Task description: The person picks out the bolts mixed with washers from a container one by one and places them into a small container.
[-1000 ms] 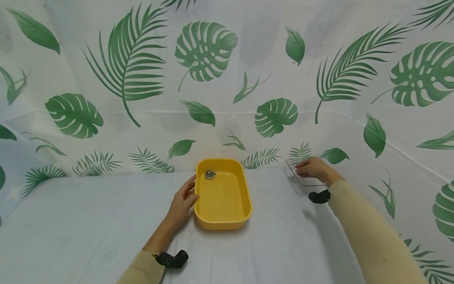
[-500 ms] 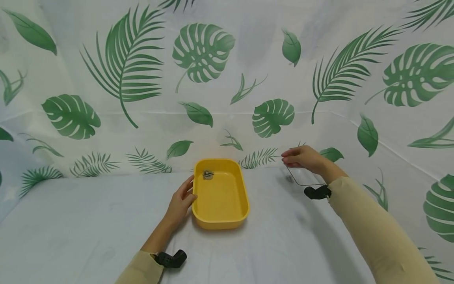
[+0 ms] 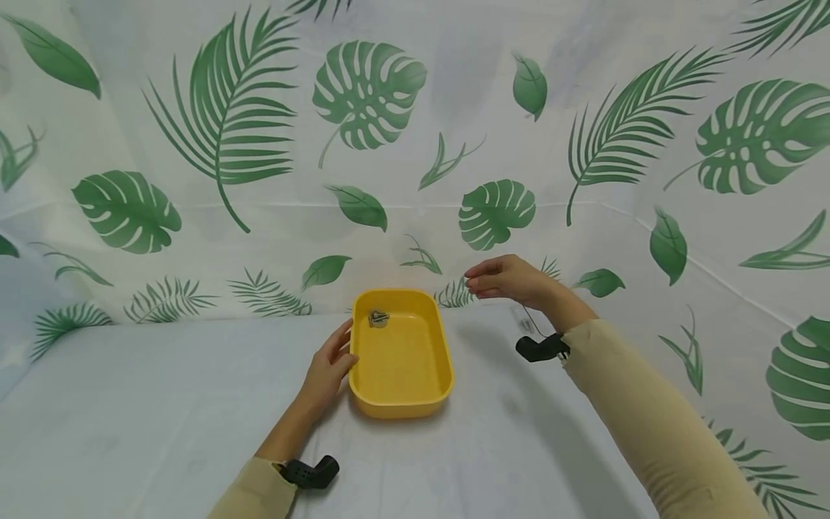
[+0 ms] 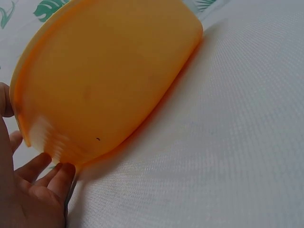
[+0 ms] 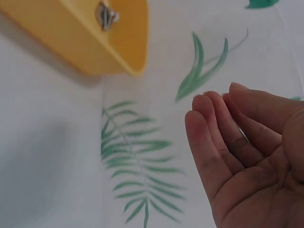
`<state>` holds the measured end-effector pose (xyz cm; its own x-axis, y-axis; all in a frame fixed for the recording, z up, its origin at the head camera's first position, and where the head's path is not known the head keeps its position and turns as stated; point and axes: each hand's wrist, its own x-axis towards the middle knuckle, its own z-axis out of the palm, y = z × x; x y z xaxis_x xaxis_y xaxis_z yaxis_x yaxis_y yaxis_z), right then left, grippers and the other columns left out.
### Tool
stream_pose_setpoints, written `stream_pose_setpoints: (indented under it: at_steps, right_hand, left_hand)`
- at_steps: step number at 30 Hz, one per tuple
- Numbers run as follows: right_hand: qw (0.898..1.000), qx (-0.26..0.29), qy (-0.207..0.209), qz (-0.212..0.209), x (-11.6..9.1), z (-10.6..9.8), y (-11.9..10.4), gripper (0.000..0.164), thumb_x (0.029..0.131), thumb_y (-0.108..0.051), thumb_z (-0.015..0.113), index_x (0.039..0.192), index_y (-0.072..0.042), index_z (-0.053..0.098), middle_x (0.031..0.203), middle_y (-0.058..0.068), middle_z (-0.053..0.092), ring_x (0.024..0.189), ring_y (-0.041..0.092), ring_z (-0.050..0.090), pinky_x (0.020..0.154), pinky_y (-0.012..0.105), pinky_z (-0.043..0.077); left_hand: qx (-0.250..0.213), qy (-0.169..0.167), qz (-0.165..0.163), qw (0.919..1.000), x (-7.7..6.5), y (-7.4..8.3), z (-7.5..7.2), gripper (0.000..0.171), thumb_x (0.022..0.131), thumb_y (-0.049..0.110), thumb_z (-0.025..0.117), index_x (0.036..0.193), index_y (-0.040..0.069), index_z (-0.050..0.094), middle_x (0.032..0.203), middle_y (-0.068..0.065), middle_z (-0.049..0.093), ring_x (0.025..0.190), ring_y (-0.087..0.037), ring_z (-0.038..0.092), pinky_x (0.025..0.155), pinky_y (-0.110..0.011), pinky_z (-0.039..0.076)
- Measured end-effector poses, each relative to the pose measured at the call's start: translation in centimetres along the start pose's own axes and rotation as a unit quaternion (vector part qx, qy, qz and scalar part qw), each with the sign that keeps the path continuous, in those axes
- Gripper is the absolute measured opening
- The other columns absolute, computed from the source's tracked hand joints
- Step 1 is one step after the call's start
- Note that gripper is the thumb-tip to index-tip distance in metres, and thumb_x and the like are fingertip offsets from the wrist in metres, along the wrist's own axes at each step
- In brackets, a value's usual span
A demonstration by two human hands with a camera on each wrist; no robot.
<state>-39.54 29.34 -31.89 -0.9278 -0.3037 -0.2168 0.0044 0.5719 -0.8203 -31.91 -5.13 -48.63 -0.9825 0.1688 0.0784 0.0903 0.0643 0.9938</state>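
Note:
A yellow plastic tray (image 3: 402, 367) stands in the middle of the table in the head view. Along its left side, my left hand (image 3: 327, 367) grips it, thumb at the rim and fingers against the outer wall. Small silvery metal pieces (image 3: 378, 318) lie in the tray's far left corner. To the right of the tray and above the table, my right hand (image 3: 512, 280) has its thumb close to the index finger. The right wrist view shows its palm side with fingers (image 5: 202, 142) bent slightly; I cannot tell whether something small is pinched there.
A clear container (image 3: 527, 317) with a thin dark edge sits at the back right, mostly hidden by the right wrist. A leaf-printed cloth (image 3: 259, 180) rises behind the table. Both wrists wear black cameras (image 3: 541, 349).
My right hand has come up out of the clear container and moved left towards the tray. The left hand stays on the tray.

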Motion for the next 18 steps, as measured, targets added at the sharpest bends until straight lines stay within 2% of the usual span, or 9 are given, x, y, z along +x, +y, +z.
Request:
stream_pose_setpoints:
  at_steps: [3, 10, 14, 18]
  right_hand:
    - [1.000, 0.006, -0.012, -0.007, 0.6, 1.2, -0.8, 0.046, 0.099, -0.015, 0.062, 0.139, 0.006, 0.054, 0.136, 0.022, 0.062, 0.113, 0.023, 0.068, 0.102, 0.036, 0.057]
    - [0.999, 0.015, -0.030, -0.019, 1.6, 3.9, -2.1, 0.044, 0.099, -0.012, 0.061, 0.139, 0.005, 0.055, 0.135, 0.022, 0.063, 0.125, 0.038, 0.062, 0.107, 0.043, 0.053]
    - [0.999, 0.025, -0.042, -0.014, 2.3, 5.5, -2.6, 0.043, 0.099, -0.011, 0.061, 0.139, 0.004, 0.056, 0.139, 0.025, 0.060, 0.128, 0.039, 0.060, 0.109, 0.044, 0.052]
    - [0.998, 0.042, -0.052, -0.006, 3.0, 7.0, -2.9, 0.042, 0.099, -0.010, 0.062, 0.138, 0.004, 0.057, 0.139, 0.025, 0.060, 0.126, 0.037, 0.062, 0.106, 0.040, 0.054]
  left_hand:
    - [0.004, 0.000, 0.000, 1.0000, 0.0, 0.0, 0.0, 0.066, 0.097, 0.009, 0.049, 0.159, 0.023, 0.032, 0.162, -0.016, 0.037, 0.149, -0.036, 0.040, 0.119, -0.050, 0.039]
    - [0.003, -0.002, 0.001, 1.0000, 0.0, 0.0, 0.0, 0.066, 0.097, 0.009, 0.049, 0.160, 0.022, 0.031, 0.162, -0.016, 0.037, 0.149, -0.036, 0.040, 0.118, -0.050, 0.039]
    - [0.006, 0.000, 0.002, 1.0000, 0.0, 0.0, 0.0, 0.066, 0.097, 0.009, 0.049, 0.160, 0.022, 0.031, 0.162, -0.016, 0.037, 0.149, -0.036, 0.040, 0.118, -0.050, 0.039]
    - [0.004, 0.000, 0.000, 1.0000, 0.0, 0.0, 0.0, 0.066, 0.097, 0.009, 0.049, 0.159, 0.023, 0.032, 0.162, -0.017, 0.037, 0.149, -0.036, 0.040, 0.118, -0.049, 0.040]
